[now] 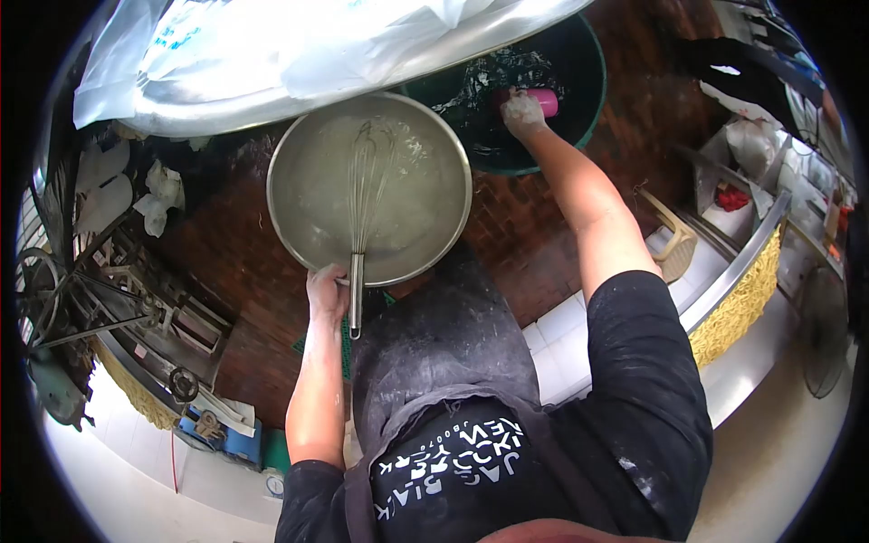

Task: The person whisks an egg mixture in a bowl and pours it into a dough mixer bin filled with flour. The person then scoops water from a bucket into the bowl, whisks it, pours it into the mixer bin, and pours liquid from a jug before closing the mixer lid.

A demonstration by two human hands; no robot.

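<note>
My left hand, dusted with white, grips the near left rim of a large metal bowl. Cloudy pale liquid fills the bowl. A wire whisk rests in it, with its handle lying over the near rim, just right of my left hand. At the upper right, my right hand is closed on a pink cup over a dark green tub of water. The tub stands beyond the bowl, to its right.
A metal tray under clear plastic spans the top. Yellow noodles line a metal-edged counter at right, near a beige stool. Machinery and a blue box are at left. Part of a person in dark clothing shows at upper right.
</note>
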